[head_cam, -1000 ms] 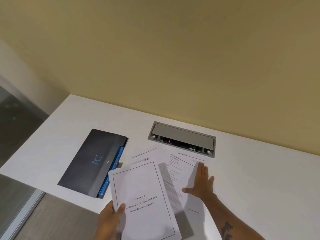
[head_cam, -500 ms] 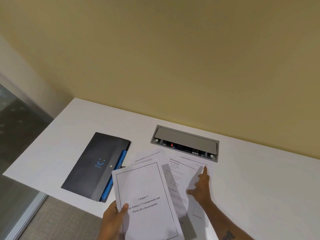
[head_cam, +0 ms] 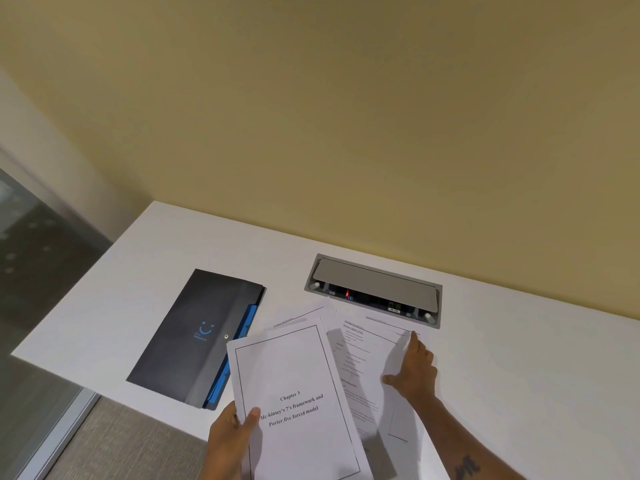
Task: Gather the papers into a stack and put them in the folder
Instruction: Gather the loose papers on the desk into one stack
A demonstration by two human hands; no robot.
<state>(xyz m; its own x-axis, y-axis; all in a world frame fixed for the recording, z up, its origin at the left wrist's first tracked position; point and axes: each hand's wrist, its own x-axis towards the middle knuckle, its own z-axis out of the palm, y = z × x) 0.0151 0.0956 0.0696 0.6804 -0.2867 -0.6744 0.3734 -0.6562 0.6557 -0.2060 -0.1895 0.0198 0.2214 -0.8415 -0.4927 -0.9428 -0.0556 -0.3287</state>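
Note:
My left hand (head_cam: 230,441) holds a sheet headed "Chapter 3" (head_cam: 298,375) by its lower left edge, raised over the table's front. My right hand (head_cam: 414,370) rests on a printed page (head_cam: 363,362) lying on the table, its fingertips curled at that page's right edge, which is slightly lifted. Another sheet (head_cam: 304,318) pokes out behind the held one, and a further one (head_cam: 401,420) lies under the printed page. The dark folder (head_cam: 194,337) with blue inner tabs lies closed to the left, its corner under the held sheet.
A grey cable box (head_cam: 374,289) with a lifted lid is sunk into the white table (head_cam: 519,358) just behind the papers. The yellow wall runs along the back. The table's left edge drops to the floor beside a glass panel (head_cam: 31,306).
My right hand went from lying flat on the printed page to curling its fingers at the page's right edge, lifting it. The left hand kept hold of the Chapter 3 sheet.

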